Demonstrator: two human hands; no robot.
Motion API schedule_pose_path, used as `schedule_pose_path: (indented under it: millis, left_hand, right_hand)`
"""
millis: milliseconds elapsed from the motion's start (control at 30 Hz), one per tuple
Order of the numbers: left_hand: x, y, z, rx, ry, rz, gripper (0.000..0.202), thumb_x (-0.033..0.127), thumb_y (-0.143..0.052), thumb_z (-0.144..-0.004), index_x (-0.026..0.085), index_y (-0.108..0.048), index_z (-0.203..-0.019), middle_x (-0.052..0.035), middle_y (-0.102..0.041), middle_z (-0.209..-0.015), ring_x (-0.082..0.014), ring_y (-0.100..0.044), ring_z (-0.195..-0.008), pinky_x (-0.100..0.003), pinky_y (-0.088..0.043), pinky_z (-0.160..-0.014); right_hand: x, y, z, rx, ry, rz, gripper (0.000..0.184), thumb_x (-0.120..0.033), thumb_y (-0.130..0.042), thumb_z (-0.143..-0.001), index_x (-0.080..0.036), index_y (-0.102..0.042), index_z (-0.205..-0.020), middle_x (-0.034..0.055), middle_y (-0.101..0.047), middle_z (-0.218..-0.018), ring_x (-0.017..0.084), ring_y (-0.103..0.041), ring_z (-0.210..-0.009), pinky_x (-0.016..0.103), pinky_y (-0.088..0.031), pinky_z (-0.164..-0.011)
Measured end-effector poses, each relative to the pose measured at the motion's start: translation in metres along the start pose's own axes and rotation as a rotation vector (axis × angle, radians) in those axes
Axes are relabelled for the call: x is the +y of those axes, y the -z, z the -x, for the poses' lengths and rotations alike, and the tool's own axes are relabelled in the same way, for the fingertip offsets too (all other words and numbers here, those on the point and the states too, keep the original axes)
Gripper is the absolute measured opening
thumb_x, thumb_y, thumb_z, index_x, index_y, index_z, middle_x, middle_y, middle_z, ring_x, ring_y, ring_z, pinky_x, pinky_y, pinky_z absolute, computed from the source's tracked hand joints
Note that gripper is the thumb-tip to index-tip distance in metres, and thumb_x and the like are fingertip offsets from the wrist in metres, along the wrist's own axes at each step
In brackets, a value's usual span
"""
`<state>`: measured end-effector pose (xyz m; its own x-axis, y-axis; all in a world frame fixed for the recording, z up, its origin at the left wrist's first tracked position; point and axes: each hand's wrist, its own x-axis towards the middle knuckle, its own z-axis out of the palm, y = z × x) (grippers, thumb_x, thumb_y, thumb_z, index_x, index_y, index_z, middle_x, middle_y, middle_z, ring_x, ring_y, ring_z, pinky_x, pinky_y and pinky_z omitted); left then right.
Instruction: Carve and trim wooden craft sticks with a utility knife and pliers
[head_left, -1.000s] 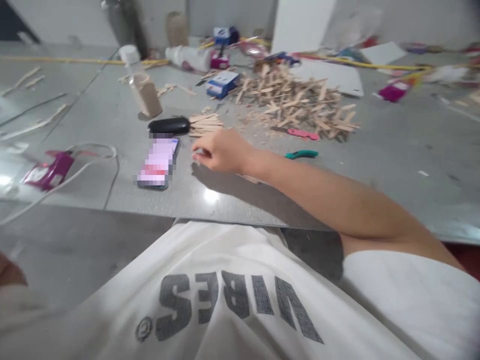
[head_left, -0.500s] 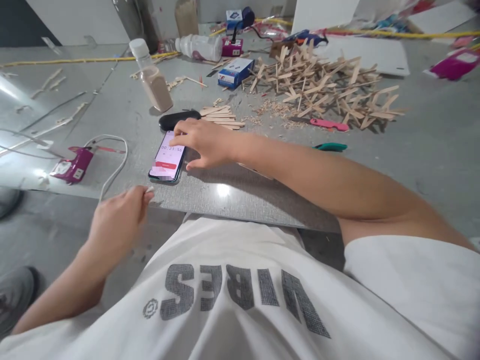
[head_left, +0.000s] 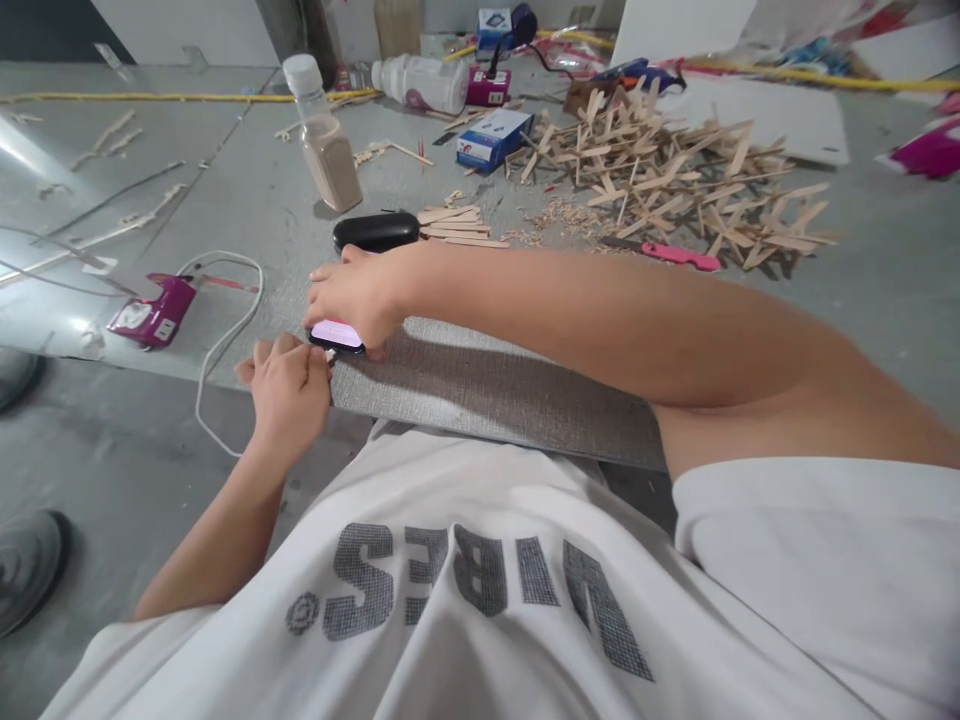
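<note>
A phone (head_left: 337,335) lies on the table near its front edge, its lit screen mostly covered by my right hand (head_left: 361,298). The fingers of that hand wrap over the phone's left side, with the thumb at its right. My left hand (head_left: 291,392) is closed on the plug end of a white charging cable (head_left: 217,352). The pale tip sits right at the phone's bottom edge; whether it is inserted cannot be made out. Behind the phone rests a black oblong case (head_left: 376,230).
The cable runs to a magenta power adapter (head_left: 156,312) at left. Further back stand a capped bottle (head_left: 330,160) and a blue-white box (head_left: 495,138). Wooden sticks (head_left: 675,170) form a pile at right, with a pink-handled knife (head_left: 681,256) before it.
My left hand has moved up and right, bringing the cable plug to the phone's bottom edge. My right hand has come down around the phone, covering most of the screen.
</note>
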<state>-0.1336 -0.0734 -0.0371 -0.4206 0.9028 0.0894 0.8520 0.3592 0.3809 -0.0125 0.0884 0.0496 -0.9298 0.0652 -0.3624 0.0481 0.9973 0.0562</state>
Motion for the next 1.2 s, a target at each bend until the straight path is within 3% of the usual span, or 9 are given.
schedule_pose_path:
  millis: [167,467,633,767,967,1067,1133,1200]
  left_hand:
    - [0.0,-0.003,-0.002,0.034,0.033,0.063,0.045,0.032,-0.046,-0.11,0.025,-0.055,-0.067,-0.0184,-0.08,-0.135,-0.0483,-0.062,-0.143,-0.08,-0.044,-0.125]
    - [0.008,-0.003,-0.005,0.078,0.128,0.09,0.043,0.031,-0.046,-0.112,0.025,-0.052,-0.069,-0.0179,-0.083,-0.14,-0.048,-0.062,-0.148,-0.079,-0.045,-0.126]
    - [0.007,-0.003,-0.007,0.098,0.128,0.098,0.04,0.031,-0.043,-0.112,0.026,-0.05,-0.073,-0.0211,-0.082,-0.139,-0.0494,-0.064,-0.144,-0.081,-0.046,-0.124]
    - [0.002,-0.003,-0.012,0.063,0.084,0.086,0.042,0.033,-0.041,-0.113,0.027,-0.051,-0.073,-0.0219,-0.082,-0.137,-0.0508,-0.066,-0.143,-0.082,-0.047,-0.122]
    - [-0.002,0.006,-0.02,0.005,0.013,0.085,0.044,0.04,-0.035,-0.113,0.027,-0.054,-0.075,-0.0206,-0.084,-0.122,-0.0472,-0.074,-0.134,-0.08,-0.052,-0.123]
    - [-0.005,0.017,-0.023,0.027,-0.012,0.075,0.035,0.053,-0.045,-0.106,0.025,-0.066,-0.103,-0.0244,-0.081,-0.134,-0.0477,-0.078,-0.133,-0.076,-0.057,-0.123]
    - [-0.007,0.025,-0.025,-0.01,-0.076,0.141,0.06,0.058,-0.058,-0.097,0.019,-0.061,-0.143,-0.0267,-0.076,-0.15,-0.047,-0.078,-0.139,-0.074,-0.059,-0.125]
    - [-0.008,0.032,-0.025,-0.102,-0.156,0.187,0.095,0.056,-0.066,-0.088,0.014,-0.04,-0.169,-0.028,-0.072,-0.161,-0.0466,-0.076,-0.147,-0.073,-0.059,-0.129]
  right_hand:
    - [-0.001,0.009,-0.003,-0.037,-0.023,-0.033,0.064,-0.031,-0.097,-0.102,-0.02,-0.069,-0.158,0.0111,-0.073,-0.159,0.039,-0.066,-0.158,0.075,-0.038,-0.142]
    - [-0.003,0.008,0.0,0.066,-0.04,0.066,0.054,-0.043,-0.094,-0.102,-0.019,-0.077,-0.147,0.0114,-0.078,-0.148,0.032,-0.074,-0.132,0.061,-0.042,-0.136]
    - [-0.004,0.009,-0.003,0.118,-0.03,0.059,0.035,-0.041,-0.091,-0.098,-0.017,-0.081,-0.121,0.0119,-0.083,-0.133,0.028,-0.074,-0.116,0.057,-0.042,-0.134]
    - [-0.006,0.011,-0.004,0.099,-0.058,0.033,0.033,-0.038,-0.095,-0.095,-0.015,-0.083,-0.115,0.0098,-0.085,-0.122,0.027,-0.074,-0.114,0.052,-0.044,-0.129]
    - [-0.004,0.021,0.001,0.07,-0.068,-0.032,0.04,-0.038,-0.096,-0.096,-0.011,-0.088,-0.124,0.0094,-0.084,-0.117,0.03,-0.077,-0.12,0.058,-0.033,-0.133]
    - [-0.006,0.024,0.001,0.038,-0.084,-0.056,0.036,-0.037,-0.096,-0.096,-0.012,-0.087,-0.122,0.005,-0.08,-0.106,0.029,-0.076,-0.117,0.056,-0.036,-0.131]
    - [-0.007,0.023,-0.001,0.021,-0.097,-0.063,0.032,-0.034,-0.095,-0.098,-0.012,-0.085,-0.119,0.0027,-0.076,-0.1,0.028,-0.075,-0.116,0.055,-0.038,-0.131]
    - [-0.007,0.02,-0.004,0.017,-0.103,-0.073,0.031,-0.033,-0.094,-0.099,-0.012,-0.082,-0.119,0.0008,-0.072,-0.098,0.027,-0.074,-0.115,0.054,-0.038,-0.133]
